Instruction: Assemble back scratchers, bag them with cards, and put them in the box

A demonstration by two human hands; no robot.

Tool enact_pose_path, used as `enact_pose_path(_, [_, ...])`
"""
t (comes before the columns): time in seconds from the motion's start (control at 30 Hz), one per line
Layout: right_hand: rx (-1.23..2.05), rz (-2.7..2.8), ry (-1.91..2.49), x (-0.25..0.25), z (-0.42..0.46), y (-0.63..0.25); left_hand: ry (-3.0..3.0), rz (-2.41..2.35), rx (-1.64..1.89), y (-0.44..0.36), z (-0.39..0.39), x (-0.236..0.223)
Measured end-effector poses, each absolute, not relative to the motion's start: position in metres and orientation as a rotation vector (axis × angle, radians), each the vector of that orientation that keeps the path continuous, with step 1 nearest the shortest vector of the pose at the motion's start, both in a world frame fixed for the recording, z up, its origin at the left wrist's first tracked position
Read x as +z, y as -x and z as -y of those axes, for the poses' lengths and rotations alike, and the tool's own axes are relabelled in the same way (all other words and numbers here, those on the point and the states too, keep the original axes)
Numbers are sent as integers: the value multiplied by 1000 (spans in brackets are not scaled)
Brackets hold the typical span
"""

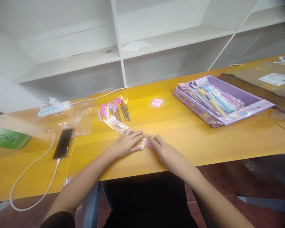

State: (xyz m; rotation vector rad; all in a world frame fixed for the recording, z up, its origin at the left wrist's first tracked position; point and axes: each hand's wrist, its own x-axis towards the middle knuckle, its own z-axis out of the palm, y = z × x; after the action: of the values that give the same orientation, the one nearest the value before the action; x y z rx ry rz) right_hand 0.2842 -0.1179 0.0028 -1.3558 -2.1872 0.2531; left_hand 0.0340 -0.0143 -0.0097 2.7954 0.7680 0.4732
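Observation:
My left hand lies over a clear plastic sleeve on the table, fingers stretched out and pressing it down. At the sleeve's near right end, my right hand pinches a small pink piece; whether it is a card or part of the sleeve I cannot tell. Beyond the left hand lie several small back scratcher heads in purple, pink and yellow on metal rods. Beside them are several coloured tube handles. Two pink cards rest farther back.
A purple display box at right holds wrapped back scratchers. Behind it is a cardboard box. At left are loose clear bags, a charging phone, a power strip, a looped white cable and a green package.

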Motion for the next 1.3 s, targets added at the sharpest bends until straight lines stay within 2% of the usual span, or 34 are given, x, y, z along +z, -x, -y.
enact_pose_path(0.2, [207,2277,1425,-8,115,-290,-2789,-806,467,-33,18,-3])
enact_pose_path(0.43, [279,2070,1544,-18,107,-289,-2762,-712,451,-28,22,1])
enact_pose_path(0.7, [226,2119,1299,-21,102,-288,-2731,-754,556,-27,24,1])
enact_pose_path(1.07, [217,2083,1228,-25,97,-291,-2889,-780,514,-33,25,2])
enact_pose_path(1.3, [239,2071,1214,-30,95,-294,-2783,-765,537,-40,18,-1])
